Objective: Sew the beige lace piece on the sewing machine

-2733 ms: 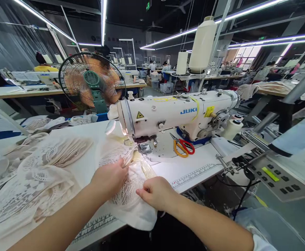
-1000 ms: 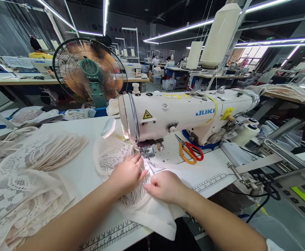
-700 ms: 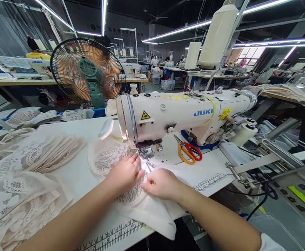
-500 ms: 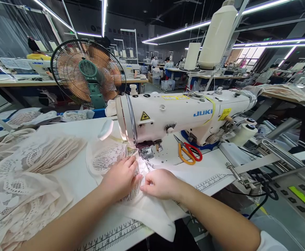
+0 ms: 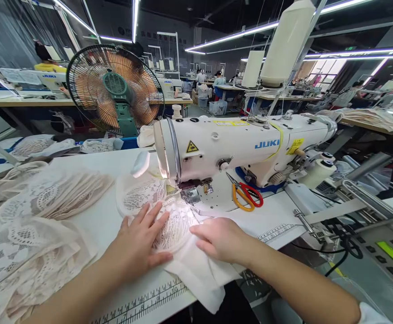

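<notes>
A cream lace piece (image 5: 178,221) lies on the white table under the presser foot (image 5: 190,196) of a white JUKI sewing machine (image 5: 243,144). My left hand (image 5: 139,243) rests flat on the lace, fingers spread, just left of the needle. My right hand (image 5: 221,238) presses the plain cream fabric (image 5: 199,274) to the right of the lace, fingers curled down on it. The fabric hangs over the table's front edge.
A stack of lace pieces (image 5: 37,220) covers the table's left side. Scissors with orange and red handles (image 5: 245,195) lie on the machine bed. A standing fan (image 5: 115,90) is behind. Thread cones (image 5: 286,45) tower above; a control panel (image 5: 385,252) sits at right.
My left hand has drawn back from the needle and opened flat on the lace. The lace has shifted further under the foot. My right hand stays on the fabric.
</notes>
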`<move>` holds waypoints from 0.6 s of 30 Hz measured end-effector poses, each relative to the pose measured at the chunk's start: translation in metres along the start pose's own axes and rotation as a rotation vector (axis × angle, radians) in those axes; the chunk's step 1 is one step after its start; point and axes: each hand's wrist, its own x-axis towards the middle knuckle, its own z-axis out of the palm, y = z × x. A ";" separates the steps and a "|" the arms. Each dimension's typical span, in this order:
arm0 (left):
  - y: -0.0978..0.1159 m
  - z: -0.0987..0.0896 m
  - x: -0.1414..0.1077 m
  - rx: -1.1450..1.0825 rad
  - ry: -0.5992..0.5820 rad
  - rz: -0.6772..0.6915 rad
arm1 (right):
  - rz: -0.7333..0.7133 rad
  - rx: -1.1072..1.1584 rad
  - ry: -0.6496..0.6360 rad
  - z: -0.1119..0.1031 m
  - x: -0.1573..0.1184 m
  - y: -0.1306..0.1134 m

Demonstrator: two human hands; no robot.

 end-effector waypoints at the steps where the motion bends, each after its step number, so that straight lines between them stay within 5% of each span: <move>1: -0.002 -0.002 0.003 -0.003 -0.014 -0.007 | 0.008 -0.002 -0.004 -0.001 0.002 0.000; 18: -0.028 -0.041 0.046 -0.098 -0.130 -0.126 | 0.109 0.033 -0.084 -0.014 0.036 0.003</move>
